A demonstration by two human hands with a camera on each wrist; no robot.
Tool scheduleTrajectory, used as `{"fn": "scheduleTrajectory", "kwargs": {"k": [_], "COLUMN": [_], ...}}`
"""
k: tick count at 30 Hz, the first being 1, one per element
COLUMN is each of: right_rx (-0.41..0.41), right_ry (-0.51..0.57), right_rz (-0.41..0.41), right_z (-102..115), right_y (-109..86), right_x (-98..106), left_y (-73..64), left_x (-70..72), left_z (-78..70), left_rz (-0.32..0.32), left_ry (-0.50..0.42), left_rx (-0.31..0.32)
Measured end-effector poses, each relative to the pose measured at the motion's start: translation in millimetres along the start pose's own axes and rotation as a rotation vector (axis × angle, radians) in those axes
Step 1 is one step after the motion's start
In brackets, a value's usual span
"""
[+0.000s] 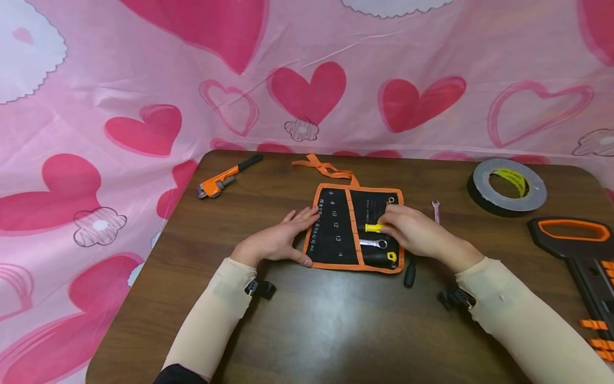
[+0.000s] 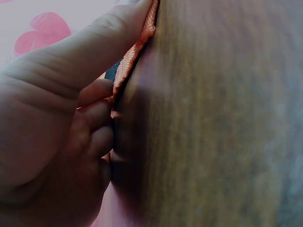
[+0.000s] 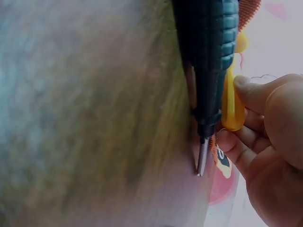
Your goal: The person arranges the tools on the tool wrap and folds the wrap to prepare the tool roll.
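A black fabric tool pouch (image 1: 337,250) with orange edging and printed numbers lies spread on the table. My left hand (image 1: 283,236) rests along its left edge, fingers fairly straight, thumb (image 2: 102,38) at the near corner. Over the right-hand pockets, my right hand (image 1: 408,229) pinches a yellow-handled tool (image 1: 373,228) between thumb and fingertips; the tool's far end is hidden. Just below it a combination wrench (image 1: 374,244) sits in a pocket, and another yellow-ended tool (image 1: 392,256) lies nearer the front. Beside the pouch is a black-handled screwdriver (image 3: 208,61), its metal tip showing.
An orange pipe wrench (image 1: 220,180) lies at the back left. A small wrench (image 1: 435,211) is right of the pouch. Farther right are a roll of tape (image 1: 482,194) and a black-and-orange saw-like tool (image 1: 556,240). An orange tie strap (image 1: 331,169) trails behind the pouch.
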State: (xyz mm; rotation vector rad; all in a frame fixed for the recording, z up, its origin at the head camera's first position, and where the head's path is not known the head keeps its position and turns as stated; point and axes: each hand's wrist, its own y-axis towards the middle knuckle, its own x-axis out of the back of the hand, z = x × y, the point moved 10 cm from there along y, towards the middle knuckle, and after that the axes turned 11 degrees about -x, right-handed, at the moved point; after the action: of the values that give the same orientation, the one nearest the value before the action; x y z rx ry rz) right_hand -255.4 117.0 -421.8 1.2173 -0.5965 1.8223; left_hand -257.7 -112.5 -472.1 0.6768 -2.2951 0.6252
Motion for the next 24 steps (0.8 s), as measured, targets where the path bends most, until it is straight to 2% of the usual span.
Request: {"fn": "scheduleTrajectory", "kwargs": {"k": [6, 11, 16, 21, 24], "right_rx": [0.01, 0.001, -0.026, 0.014, -0.016], "right_ry": [-0.031, -0.044, 0.064, 0.189, 0.212], "right_rz": [0.001, 0.034, 0.094, 0.096, 0.116], "right_z": [2, 3, -4, -23, -27], "right_y": [2.8, 5.3, 6.8, 8.3, 8.7], "right_x": [1, 0, -4, -15, -15], "left_y": [0.7, 0.7, 0.6, 0.9, 1.2], "left_x": [-0.2, -0.8, -1.1, -0.8, -0.2], "left_z": [0.2, 0.2, 0.7, 0.4, -0.3], "left_rz": [0.004, 0.008, 0.01, 0.009, 0.006], "left_ry": [0.002, 0.001, -0.001, -0.002, -0.004], "left_rx": [0.013, 0.016, 0.025, 0.014, 0.004]}}
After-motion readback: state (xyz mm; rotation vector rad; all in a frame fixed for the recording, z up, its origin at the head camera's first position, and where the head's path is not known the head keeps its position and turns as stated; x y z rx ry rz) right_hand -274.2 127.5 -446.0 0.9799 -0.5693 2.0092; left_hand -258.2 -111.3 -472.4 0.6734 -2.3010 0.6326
